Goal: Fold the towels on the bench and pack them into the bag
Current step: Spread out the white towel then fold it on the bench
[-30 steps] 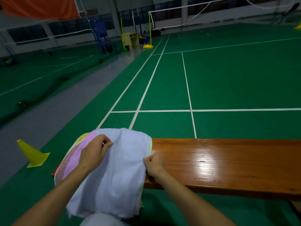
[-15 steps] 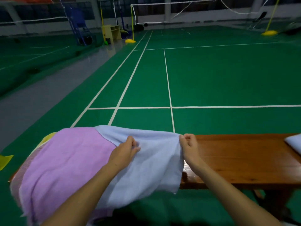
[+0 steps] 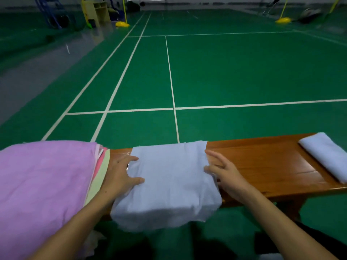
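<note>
The light blue towel [image 3: 172, 182] has come off the pile and now lies flat across the wooden bench [image 3: 266, 166], with its near edge hanging over the front. Both hands have let go of its corners. The left hand [image 3: 122, 175] rests on the towel's left edge with fingers spread out, and the right hand [image 3: 223, 171] touches the right edge with fingers straight. The pile of towels [image 3: 47, 188] sits just left of it, with a purple one on top and pink and pale green edges peeking out. A folded light blue towel [image 3: 324, 156] lies at the right end of the bench. No writing can be read. The floor [image 3: 244, 72] is a green sports court with white lines, and yellow post bases [image 3: 122, 24] stand far back.
</note>
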{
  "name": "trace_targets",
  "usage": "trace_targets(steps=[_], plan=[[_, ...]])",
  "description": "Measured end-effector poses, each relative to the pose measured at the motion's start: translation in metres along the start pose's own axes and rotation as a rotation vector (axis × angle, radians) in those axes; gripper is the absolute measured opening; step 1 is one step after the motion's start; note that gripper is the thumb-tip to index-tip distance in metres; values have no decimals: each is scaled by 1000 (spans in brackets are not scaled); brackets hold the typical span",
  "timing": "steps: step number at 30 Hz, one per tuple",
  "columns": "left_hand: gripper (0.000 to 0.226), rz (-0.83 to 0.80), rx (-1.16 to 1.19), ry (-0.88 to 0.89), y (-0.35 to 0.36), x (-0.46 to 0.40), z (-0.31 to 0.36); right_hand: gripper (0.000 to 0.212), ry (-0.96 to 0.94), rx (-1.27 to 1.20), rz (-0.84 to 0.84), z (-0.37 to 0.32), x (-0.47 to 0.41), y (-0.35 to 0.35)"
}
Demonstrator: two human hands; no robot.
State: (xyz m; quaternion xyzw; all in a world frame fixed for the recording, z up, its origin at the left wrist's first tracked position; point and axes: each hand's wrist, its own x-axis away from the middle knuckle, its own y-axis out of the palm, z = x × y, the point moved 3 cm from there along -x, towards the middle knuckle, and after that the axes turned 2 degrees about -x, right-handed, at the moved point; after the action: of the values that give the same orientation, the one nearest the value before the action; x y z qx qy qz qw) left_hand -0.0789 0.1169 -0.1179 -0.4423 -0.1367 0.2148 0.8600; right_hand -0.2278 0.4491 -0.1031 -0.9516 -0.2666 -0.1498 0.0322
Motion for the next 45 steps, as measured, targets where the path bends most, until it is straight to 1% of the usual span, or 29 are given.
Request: trace_targets(steps=[2,3,6,7,8,11,14,16,17,19,22,24,27,28,30,32,34,36,39,41,43,45], plan=[[83,-88,108,-20,-1,-2,-1,47,26,-46,-38,2,-6,3],[81,-133,181,-35,-3,-2,-1,45,30,-42,-43,4,-9,5],[56,-236,525,-102,-7,5,0,37,30,-74,-31,0,-10,13],[49,-261,618,-123,-10,8,3,36,11,-74,-20,-3,-11,15],[44,-267,657,-125,-15,11,5,38,-17,-61,-2,-5,-11,15],[32,-236,668,-95,-33,17,10,46,-87,-42,47,-12,-8,10],[29,-149,674,-64,-54,20,14,38,-96,-106,80,-23,0,5],[30,-81,710,-35,-71,22,20,34,-111,-167,106,-33,7,0],[31,-46,720,-16,-80,22,24,36,-122,-194,119,-38,9,-3],[35,3,748,35,-99,23,33,44,-151,-243,138,-52,14,-7],[46,18,854,110,-124,24,51,54,-246,-278,121,-84,22,-6],[53,28,907,153,-137,24,62,55,-336,-244,112,-109,24,-5],[57,76,972,190,-148,24,74,45,-491,-132,156,-142,25,-6],[54,117,982,194,-151,23,76,43,-539,-101,186,-150,23,-8],[41,229,984,186,-156,20,80,41,-611,-66,241,-160,21,-11],[28,358,940,179,-159,15,84,40,-661,-48,275,-165,19,-13],[21,433,873,187,-159,12,86,39,-685,-10,300,-167,17,-14],[20,457,817,213,-159,8,85,42,-714,49,314,-169,17,-15],[41,357,770,248,-160,2,78,50,-749,187,378,-173,19,-20],[44,307,718,261,-161,1,77,51,-770,311,436,-175,22,-24],[37,361,651,262,-163,5,81,48,-783,459,500,-175,25,-27],[29,489,545,255,-164,9,87,41,-812,617,580,-173,30,-28]])
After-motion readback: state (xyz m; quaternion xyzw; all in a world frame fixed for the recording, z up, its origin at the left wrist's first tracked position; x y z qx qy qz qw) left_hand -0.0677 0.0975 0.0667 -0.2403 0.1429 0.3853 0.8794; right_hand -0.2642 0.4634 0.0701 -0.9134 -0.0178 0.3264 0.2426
